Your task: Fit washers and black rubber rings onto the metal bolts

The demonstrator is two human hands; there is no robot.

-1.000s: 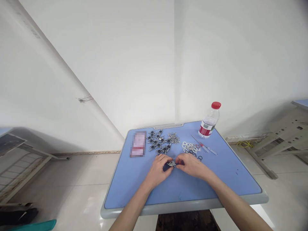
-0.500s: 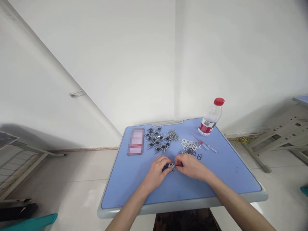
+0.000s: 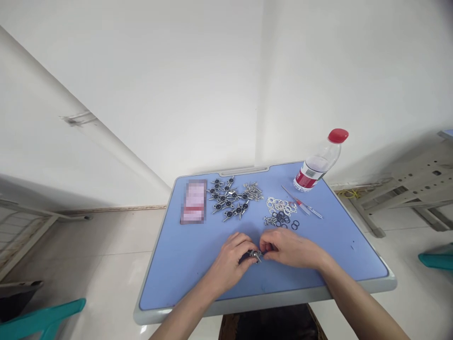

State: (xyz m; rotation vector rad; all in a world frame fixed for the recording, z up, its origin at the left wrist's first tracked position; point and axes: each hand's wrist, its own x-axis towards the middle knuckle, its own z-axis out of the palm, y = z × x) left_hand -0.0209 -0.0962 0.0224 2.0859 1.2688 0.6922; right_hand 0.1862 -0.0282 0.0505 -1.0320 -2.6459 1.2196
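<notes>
Pinched between the thumb and fingers of my left hand (image 3: 230, 257) is a small silver metal fitting (image 3: 255, 255), with a slim pin-like piece showing on its near side. I hold it over the blue, grey-rimmed desk (image 3: 184, 267), toward the near edge; I cannot tell whether it touches the top. Just beside it is my right hand (image 3: 288, 248), fingers curled and thumb drawn close to them; my fingers hide whether anything is grasped there, so I cannot tell.

Toward the far edge lies a loose cluster of silver metal pieces with round black centres (image 3: 228, 203). Left of them, near the far left corner, lies a flat, pinkish rectangular item (image 3: 194, 202), pixelated. Right of them is a heap of silver screws (image 3: 253, 191). Farther right lie pale flat plates with round holes (image 3: 281, 206), with black rings (image 3: 281, 217) and tiny shiny silver balls (image 3: 270, 220) on their near side. Slim tools, one partly red (image 3: 298, 202), lie beside the plates. Near the far right corner stands a clear plastic bottle with a red cap (image 3: 310, 174).
</notes>
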